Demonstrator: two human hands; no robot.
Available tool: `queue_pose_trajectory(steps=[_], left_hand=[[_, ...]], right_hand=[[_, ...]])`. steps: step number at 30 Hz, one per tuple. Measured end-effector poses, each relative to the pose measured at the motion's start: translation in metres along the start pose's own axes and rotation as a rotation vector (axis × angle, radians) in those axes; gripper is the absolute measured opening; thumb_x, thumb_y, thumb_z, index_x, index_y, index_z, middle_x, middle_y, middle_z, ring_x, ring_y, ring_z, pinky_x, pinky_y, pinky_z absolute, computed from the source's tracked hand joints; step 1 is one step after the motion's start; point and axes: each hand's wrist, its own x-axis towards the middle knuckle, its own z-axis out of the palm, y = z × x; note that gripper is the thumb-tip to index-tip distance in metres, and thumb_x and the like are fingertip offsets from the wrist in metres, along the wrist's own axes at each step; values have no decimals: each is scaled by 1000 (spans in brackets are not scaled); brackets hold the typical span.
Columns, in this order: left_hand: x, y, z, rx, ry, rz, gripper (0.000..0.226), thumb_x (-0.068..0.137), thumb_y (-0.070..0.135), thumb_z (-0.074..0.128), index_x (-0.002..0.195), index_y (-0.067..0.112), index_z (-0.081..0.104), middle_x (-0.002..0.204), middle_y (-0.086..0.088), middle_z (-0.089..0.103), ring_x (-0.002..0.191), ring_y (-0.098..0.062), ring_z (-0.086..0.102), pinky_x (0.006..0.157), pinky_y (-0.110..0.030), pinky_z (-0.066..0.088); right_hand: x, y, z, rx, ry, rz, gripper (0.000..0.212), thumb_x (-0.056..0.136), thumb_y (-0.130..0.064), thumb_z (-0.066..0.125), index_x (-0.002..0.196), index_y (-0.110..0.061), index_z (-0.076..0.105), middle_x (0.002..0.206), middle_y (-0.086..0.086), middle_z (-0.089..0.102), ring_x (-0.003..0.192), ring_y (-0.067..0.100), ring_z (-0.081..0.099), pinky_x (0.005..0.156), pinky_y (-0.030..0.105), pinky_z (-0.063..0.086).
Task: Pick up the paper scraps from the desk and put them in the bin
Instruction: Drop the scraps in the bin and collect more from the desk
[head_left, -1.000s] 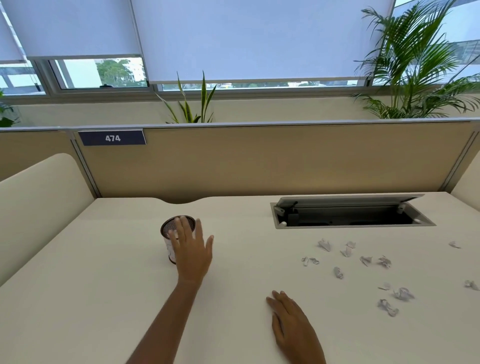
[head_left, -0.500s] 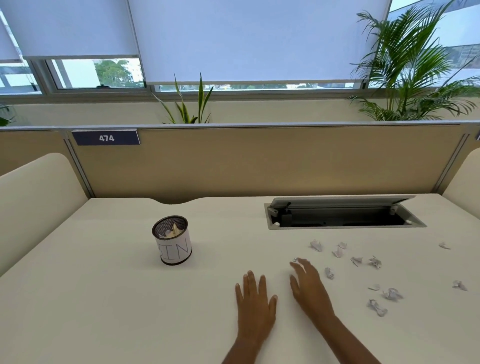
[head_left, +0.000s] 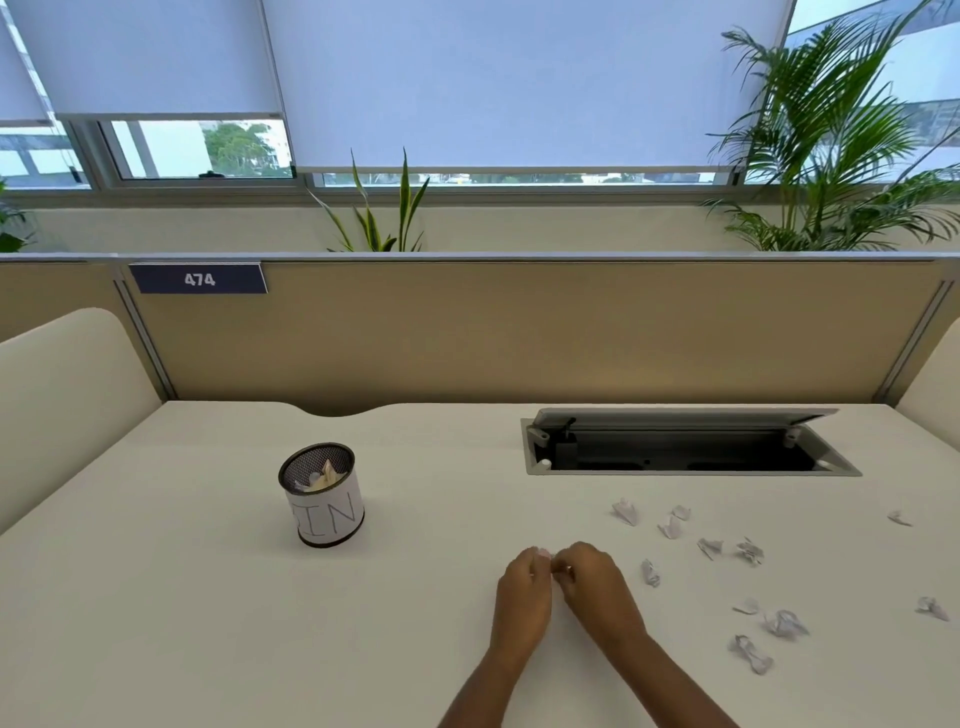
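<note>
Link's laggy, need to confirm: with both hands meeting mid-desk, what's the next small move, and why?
Probably carry the left hand to the bin, which stands on its side: its fingertips meet the right hand around what looks like a paper scrap. More scraps lie rightward.

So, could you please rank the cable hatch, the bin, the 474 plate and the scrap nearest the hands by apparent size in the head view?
1. cable hatch
2. bin and 474 plate, unranked: the plate looks wider, the bin taller, and the plate is farther away
3. scrap
</note>
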Motion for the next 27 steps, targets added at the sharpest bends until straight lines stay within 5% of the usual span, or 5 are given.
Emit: queue_pose_trajectory(steps=[4, 8, 12, 15, 27], left_hand=[[1, 9, 4, -606, -50, -335, 41, 103, 27, 26, 93, 7, 60, 80, -6, 67, 76, -26, 67, 60, -23, 58], [7, 6, 4, -947, -26, -402, 31, 101, 10, 32, 87, -4, 56, 69, -17, 64, 59, -26, 63, 41, -20, 55], [10, 0, 5, -948, 20, -422, 26, 99, 5, 38, 78, -1, 52, 76, -19, 57, 66, -28, 56, 40, -20, 55], [9, -3, 6, -888, 15, -377, 22, 98, 2, 40, 81, 0, 54, 78, -19, 59, 70, -28, 60, 46, -20, 58], [4, -10, 10, -780, 11, -296, 18, 98, 2, 41, 87, 3, 55, 87, -15, 63, 87, -30, 63, 64, -22, 57]], right_hand=[[-6, -13, -17, 254, -180, -122, 24, 77, 6, 49, 75, -9, 68, 73, -2, 68, 67, 4, 61, 67, 23, 52], [16, 4, -41, 377, -113, -13, 35, 74, 10, 59, 63, -22, 68, 90, 2, 64, 91, 13, 60, 85, 31, 51], [47, 38, -46, 98, 30, 59, 22, 91, -1, 49, 106, -8, 64, 125, 14, 57, 118, 23, 50, 101, 26, 36], [56, 62, -42, -179, -133, 114, 38, 99, -15, 36, 137, -14, 36, 152, 9, 28, 142, 25, 22, 115, 32, 23], [-9, 59, -43, -339, -327, 152, 37, 95, -20, 42, 132, -17, 40, 140, 8, 37, 125, 27, 39, 96, 30, 40]])
